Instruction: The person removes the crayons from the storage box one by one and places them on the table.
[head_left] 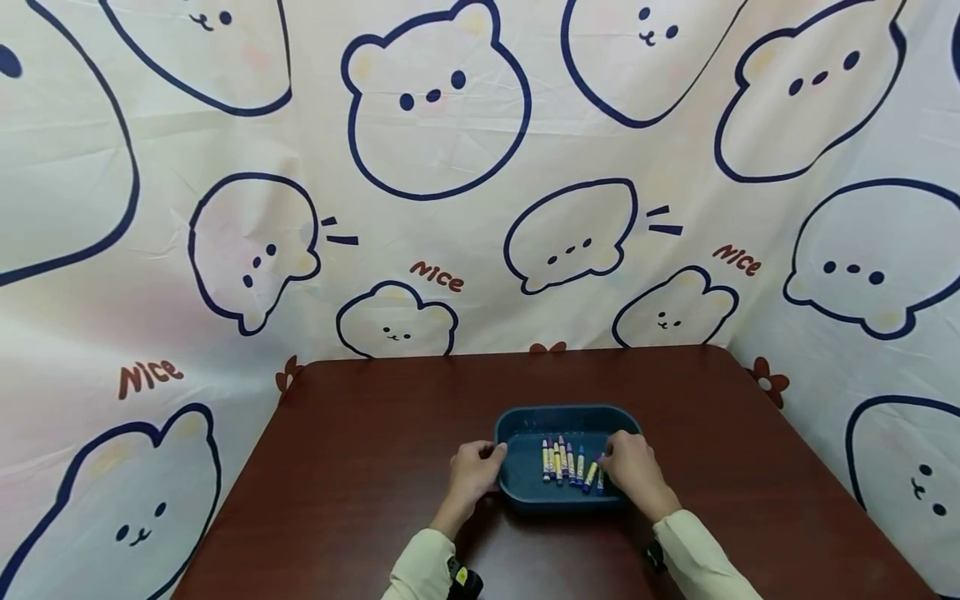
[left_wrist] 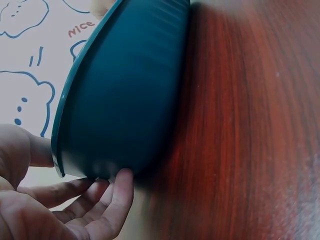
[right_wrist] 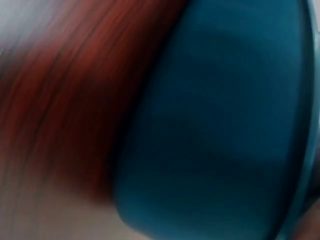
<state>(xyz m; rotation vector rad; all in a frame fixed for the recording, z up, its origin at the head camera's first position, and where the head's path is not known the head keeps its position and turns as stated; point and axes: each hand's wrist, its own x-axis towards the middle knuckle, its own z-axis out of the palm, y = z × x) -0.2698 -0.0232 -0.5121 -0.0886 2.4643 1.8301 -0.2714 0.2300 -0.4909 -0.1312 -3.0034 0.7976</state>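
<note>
A dark teal tray (head_left: 562, 502) rests on the table, with several short crayons (head_left: 558, 461) in yellow, white and purple wrappers lying roughly side by side inside. My left hand (head_left: 474, 473) grips the tray's left end, thumb over the rim; in the left wrist view its fingers (left_wrist: 122, 192) press against the outer wall. Over the tray's right end, my right hand (head_left: 636, 472) has its fingertips at the rightmost crayon (head_left: 600, 483) and seems to pinch it. The right wrist view is blurred, and only a sliver of that hand shows past the rim.
The brown wooden table (head_left: 375, 433) extends around the tray on every side. A cloth with bear drawings (head_left: 438, 108) hangs behind the table and along both sides. Pale sleeves and dark wrist straps cover the forearms.
</note>
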